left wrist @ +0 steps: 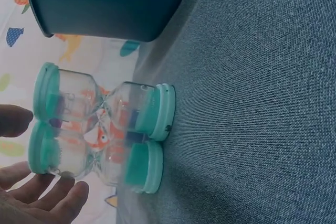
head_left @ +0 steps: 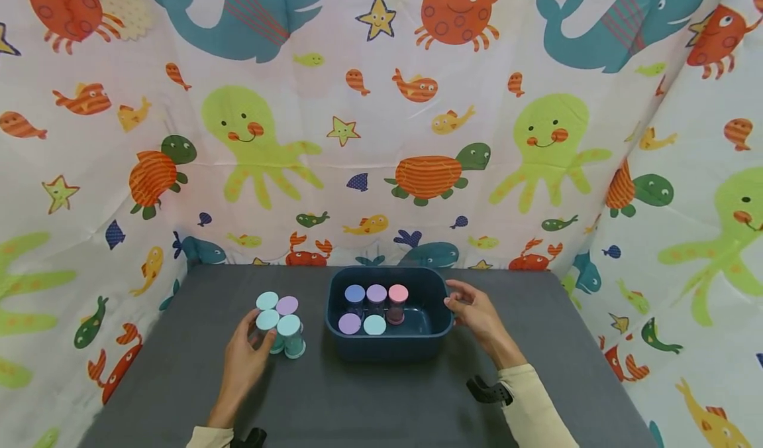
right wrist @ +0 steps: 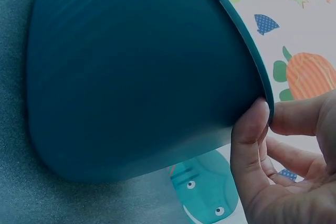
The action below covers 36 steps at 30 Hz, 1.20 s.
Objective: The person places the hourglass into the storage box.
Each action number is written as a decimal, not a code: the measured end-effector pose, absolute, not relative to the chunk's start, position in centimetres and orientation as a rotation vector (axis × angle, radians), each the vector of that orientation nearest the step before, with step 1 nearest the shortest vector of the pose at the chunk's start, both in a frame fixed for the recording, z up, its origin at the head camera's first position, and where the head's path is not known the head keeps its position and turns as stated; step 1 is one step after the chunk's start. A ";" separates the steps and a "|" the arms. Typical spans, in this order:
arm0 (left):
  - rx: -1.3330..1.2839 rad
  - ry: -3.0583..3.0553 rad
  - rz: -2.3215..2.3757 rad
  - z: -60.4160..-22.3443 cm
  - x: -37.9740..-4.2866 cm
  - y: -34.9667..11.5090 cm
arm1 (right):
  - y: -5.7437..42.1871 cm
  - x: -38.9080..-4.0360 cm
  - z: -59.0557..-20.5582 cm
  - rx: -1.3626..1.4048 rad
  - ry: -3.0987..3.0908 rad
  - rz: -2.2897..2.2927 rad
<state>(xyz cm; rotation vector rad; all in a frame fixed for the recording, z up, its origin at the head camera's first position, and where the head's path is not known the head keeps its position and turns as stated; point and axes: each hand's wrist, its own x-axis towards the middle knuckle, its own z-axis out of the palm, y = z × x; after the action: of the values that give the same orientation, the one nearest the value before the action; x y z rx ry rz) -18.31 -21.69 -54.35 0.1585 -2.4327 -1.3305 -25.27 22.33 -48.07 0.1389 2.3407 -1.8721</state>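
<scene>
At nine o'clock from the navy bin (head_left: 389, 349), across a strip of grey table (head_left: 318, 388), four upright timers (head_left: 290, 326) stand bunched. The left hand (head_left: 243, 363) curves about one mint-capped timer (head_left: 267, 320); whether it grips, I cannot tell. The right hand (head_left: 481, 314) pinches the bin's rim (head_left: 451, 323) at three. Inside, five timers (head_left: 376, 293) crowd toward nine; bin floor (head_left: 420, 321) shows toward four.

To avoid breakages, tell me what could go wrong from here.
The left hand has its thumb and fingers about a mint-capped sand timer close to three others, so a sideways nudge might topple them. The right hand pinches the blue bin by its rim; a tug there could slide or tilt it, perhaps toppling the timers inside.
</scene>
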 end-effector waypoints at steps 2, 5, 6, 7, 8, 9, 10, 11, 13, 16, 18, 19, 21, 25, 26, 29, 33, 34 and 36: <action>0.157 -2.433 -1.334 -54.4 -18.4 -21.6 | 22.4 -25.3 -48.1 0.138 2.340 -1.873; 0.164 -2.434 -1.337 -54.5 -18.5 -21.5 | 22.4 -25.4 -48.1 0.147 2.334 -1.876; 0.166 -2.434 -1.340 -54.5 -18.5 -21.5 | 22.4 -25.3 -48.1 0.149 2.333 -1.874; 0.169 -2.435 -1.344 -54.6 -18.5 -21.5 | 22.5 -25.3 -48.2 0.153 2.330 -1.875; 0.174 -2.436 -1.346 -54.6 -18.5 -21.5 | 22.5 -25.3 -48.1 0.154 2.332 -1.876; 0.176 -2.437 -1.352 -54.7 -18.6 -21.5 | 22.5 -25.2 -48.1 0.157 2.334 -1.880; 0.179 -2.437 -1.357 -54.8 -18.6 -21.5 | 22.5 -25.2 -48.1 0.148 2.340 -1.878; 0.183 -2.435 -1.361 -54.9 -18.7 -21.5 | 22.5 -25.2 -48.0 0.145 2.344 -1.877; 0.199 -2.431 -1.369 -54.9 -18.7 -21.4 | 22.4 -25.1 -47.9 0.128 2.353 -1.874; 0.208 -2.428 -1.360 -55.1 -18.7 -21.5 | 22.2 -24.9 -47.3 0.109 2.357 -1.868; 0.209 -2.428 -1.341 -55.2 -18.7 -21.5 | 22.2 -24.9 -47.4 0.110 2.361 -1.868; 0.208 -2.432 -1.331 -55.2 -18.7 -21.6 | 22.2 -24.9 -47.4 0.110 2.362 -1.868; 0.204 -2.436 -1.313 -55.2 -18.8 -21.6 | 22.3 -25.0 -47.5 0.116 2.367 -1.865; 0.230 -2.432 -1.315 -55.2 -18.8 -21.9 | 22.3 -25.2 -47.9 0.128 2.362 -1.864; 0.234 -2.426 -1.316 -55.2 -18.8 -21.9 | 22.3 -25.2 -47.9 0.130 2.359 -1.864; 0.250 -2.398 -1.320 -55.2 -18.6 -22.0 | 22.3 -25.2 -47.8 0.137 2.355 -1.866; 0.291 -2.367 -1.332 -55.0 -18.1 -22.2 | 22.4 -25.4 -47.9 0.146 2.359 -1.866; 0.306 -2.361 -1.341 -54.8 -17.9 -22.2 | 22.3 -25.4 -48.0 0.150 2.359 -1.864; 0.329 -2.350 -1.357 -54.5 -17.5 -22.3 | 22.4 -25.4 -48.0 0.148 2.364 -1.855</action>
<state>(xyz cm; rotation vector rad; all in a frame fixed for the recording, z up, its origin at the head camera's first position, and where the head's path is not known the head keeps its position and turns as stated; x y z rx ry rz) -17.46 -22.32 -54.51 0.3294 -2.3497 -1.3574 -25.39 22.37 -48.00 0.1477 2.3635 -1.8552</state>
